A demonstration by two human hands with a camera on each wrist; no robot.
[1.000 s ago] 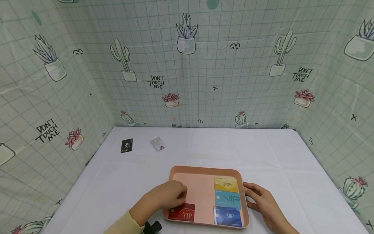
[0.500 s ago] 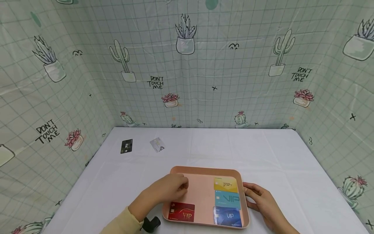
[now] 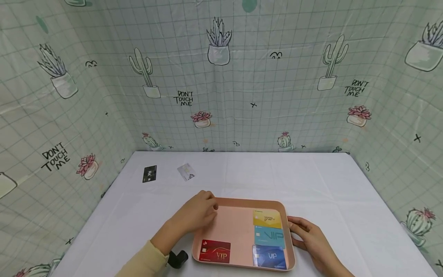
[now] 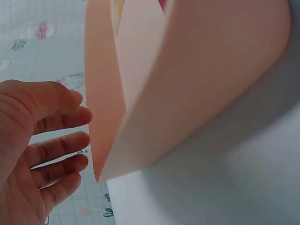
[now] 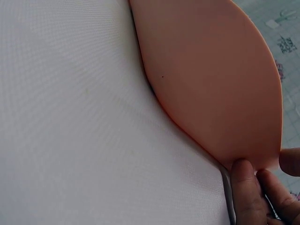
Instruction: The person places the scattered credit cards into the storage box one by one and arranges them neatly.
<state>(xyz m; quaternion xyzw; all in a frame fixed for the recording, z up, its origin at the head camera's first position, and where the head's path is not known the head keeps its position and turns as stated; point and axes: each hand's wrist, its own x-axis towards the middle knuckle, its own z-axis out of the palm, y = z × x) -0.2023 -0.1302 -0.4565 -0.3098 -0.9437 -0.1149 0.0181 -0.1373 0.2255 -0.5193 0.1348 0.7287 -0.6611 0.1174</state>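
Note:
A shallow pink tray [image 3: 238, 231] lies on the white table in the head view. My left hand [image 3: 197, 211] is over its far left corner with loosely bent fingers and nothing in them. The left wrist view has these fingers [image 4: 70, 140] right at the tray's rim. My right hand [image 3: 311, 240] touches the tray's right outer side with its fingertips [image 5: 243, 176]. Inside the tray a red VIP card [image 3: 215, 251] lies at the near left. Along the right side, a yellow card [image 3: 267, 219], a teal VIP card [image 3: 269, 236] and a blue VIP card [image 3: 269, 256] form a column.
A black VIP card [image 3: 149, 174] and a silvery card [image 3: 186, 172] lie at the table's far left. A black device [image 3: 178, 259] shows by the left wrist. Cloth [image 3: 235, 88] printed with cacti encloses the back and sides.
My left hand has moved away from the red card, over the tray's left part to its far left corner. The right hand and the cards have stayed in place.

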